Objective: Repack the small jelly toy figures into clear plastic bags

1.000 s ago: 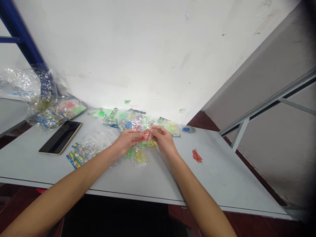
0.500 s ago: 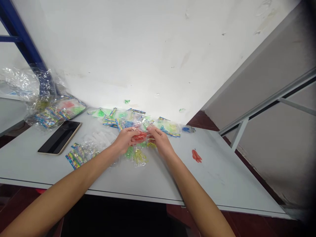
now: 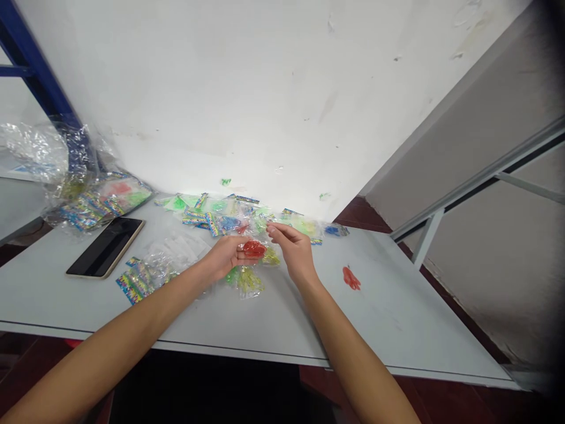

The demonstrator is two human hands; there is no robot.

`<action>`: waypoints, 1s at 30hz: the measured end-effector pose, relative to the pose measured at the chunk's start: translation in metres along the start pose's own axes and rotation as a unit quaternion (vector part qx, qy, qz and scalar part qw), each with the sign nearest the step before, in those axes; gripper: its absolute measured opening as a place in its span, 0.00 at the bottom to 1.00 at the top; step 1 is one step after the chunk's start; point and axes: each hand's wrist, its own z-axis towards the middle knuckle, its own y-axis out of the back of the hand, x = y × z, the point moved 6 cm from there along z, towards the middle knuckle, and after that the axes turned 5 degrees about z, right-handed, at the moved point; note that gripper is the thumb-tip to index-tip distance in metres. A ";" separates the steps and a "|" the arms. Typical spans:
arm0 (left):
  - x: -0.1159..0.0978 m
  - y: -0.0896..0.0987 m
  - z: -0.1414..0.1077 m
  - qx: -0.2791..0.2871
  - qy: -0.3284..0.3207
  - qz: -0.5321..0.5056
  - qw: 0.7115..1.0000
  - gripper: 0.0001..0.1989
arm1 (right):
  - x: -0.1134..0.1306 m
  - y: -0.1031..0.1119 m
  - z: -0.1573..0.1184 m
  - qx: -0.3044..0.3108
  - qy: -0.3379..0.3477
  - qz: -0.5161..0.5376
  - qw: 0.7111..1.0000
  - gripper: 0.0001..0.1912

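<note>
Phone [image 3: 106, 247], screen dark, on grey table [image 3: 273, 318]; blue post [image 3: 39, 65] left; white wall [image 3: 220, 82] behind.

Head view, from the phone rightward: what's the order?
Phone → left grip → red piece it holds → right grip → second red piece, lying on the table → grey metal frame.
</note>
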 end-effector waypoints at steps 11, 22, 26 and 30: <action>-0.013 0.001 -0.003 -0.010 -0.019 -0.058 0.998 0.15 | 0.005 -0.021 -0.011 0.126 0.139 -0.212 0.959 0.06; -0.014 0.007 -0.004 -0.050 -0.048 -0.026 0.997 0.10 | -0.001 -0.024 -0.011 0.134 0.074 -0.180 0.972 0.11; -0.012 0.007 -0.002 -0.036 -0.054 -0.031 0.997 0.12 | -0.004 -0.012 -0.006 0.037 0.031 -0.125 0.991 0.16; -0.010 0.005 0.000 -0.012 -0.060 -0.021 0.998 0.17 | -0.017 -0.011 -0.002 0.050 -0.040 -0.083 0.995 0.19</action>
